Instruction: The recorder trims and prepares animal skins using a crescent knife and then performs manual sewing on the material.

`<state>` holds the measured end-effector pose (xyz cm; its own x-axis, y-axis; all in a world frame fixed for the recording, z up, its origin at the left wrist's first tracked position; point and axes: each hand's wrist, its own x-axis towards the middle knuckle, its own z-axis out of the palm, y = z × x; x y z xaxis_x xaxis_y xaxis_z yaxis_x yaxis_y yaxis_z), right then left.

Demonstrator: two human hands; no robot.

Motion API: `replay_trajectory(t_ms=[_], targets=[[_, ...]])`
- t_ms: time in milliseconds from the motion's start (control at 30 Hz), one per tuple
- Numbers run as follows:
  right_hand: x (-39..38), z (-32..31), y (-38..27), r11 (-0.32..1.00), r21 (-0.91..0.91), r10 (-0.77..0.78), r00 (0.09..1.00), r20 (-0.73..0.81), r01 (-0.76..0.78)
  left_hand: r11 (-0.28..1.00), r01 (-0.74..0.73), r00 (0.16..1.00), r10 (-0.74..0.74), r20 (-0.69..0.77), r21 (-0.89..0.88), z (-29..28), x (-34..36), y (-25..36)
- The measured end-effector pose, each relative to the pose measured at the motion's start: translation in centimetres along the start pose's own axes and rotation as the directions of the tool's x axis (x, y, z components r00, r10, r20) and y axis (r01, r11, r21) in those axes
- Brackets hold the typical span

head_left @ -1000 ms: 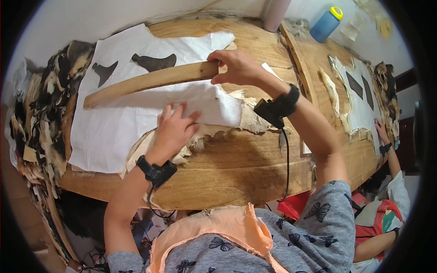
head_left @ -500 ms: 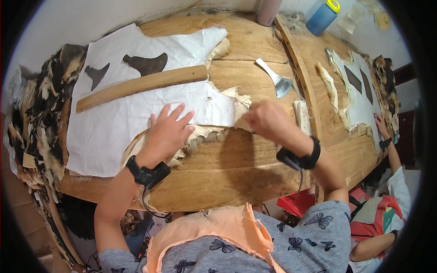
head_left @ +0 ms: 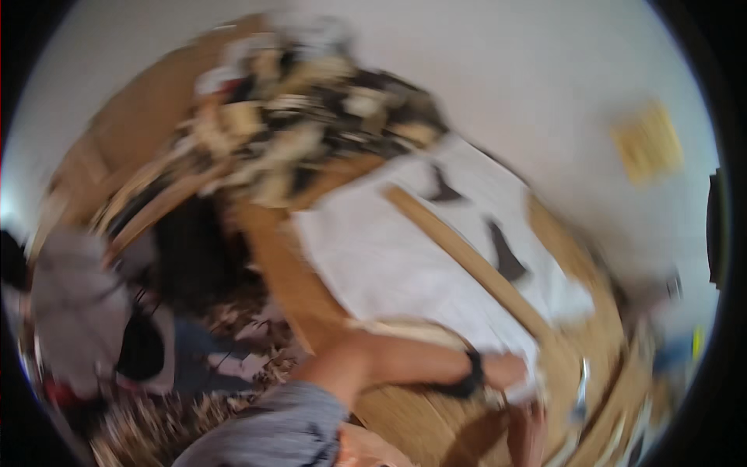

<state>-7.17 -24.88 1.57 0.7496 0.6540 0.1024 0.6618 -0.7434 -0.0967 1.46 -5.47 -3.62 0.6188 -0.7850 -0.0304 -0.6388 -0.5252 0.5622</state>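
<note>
The head view is smeared by motion. My left hand (head_left: 504, 371), with a dark strap on its wrist, is at the near right end of a white sheet (head_left: 381, 253). Close beside it, low in the picture, is my right hand (head_left: 529, 416); the fingers of both are too blurred to read. A pale hide (head_left: 412, 330) shows along the sheet's near edge. On the sheet lie a long wooden strip (head_left: 467, 261) and two dark cut-out pieces, one larger (head_left: 506, 255) and one smaller (head_left: 442, 187). Past my hands, a metal blade tool (head_left: 580, 389) rests on the wooden table (head_left: 284, 268).
A heap of fur and hide scraps (head_left: 303, 136) stands at the table's far left end. More scraps (head_left: 148, 428) lie below the table on the left. A blurred blue bottle (head_left: 673, 356) is at the right, and a yellow paper (head_left: 647, 142) hangs on the wall.
The view has swung to the left and tilted, so the sheet now slants and the scrap heap appears higher. My left hand has moved along the sheet toward my right hand.
</note>
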Motion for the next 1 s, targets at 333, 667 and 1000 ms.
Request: replay_trajectory(t_ms=[333,667,1000], targets=[[3.1,1.2,-0.6,0.994,0.11,-0.031,0.996,0.082,0.022,0.997,0.033,0.999,-0.034,-0.023,-0.076,3.4,3.2,-3.5],[2.6,-0.6,-2.1,0.983,-0.131,0.158,0.961,0.226,-0.13,0.997,0.004,0.993,-0.013,-0.12,-0.077,1.4,2.7,-2.6],[10.5,-6.6,-14.0,0.96,-0.276,0.102,0.978,0.183,-0.049,0.998,0.042,0.998,-0.044,0.048,0.054,0.1,2.7,-2.7]])
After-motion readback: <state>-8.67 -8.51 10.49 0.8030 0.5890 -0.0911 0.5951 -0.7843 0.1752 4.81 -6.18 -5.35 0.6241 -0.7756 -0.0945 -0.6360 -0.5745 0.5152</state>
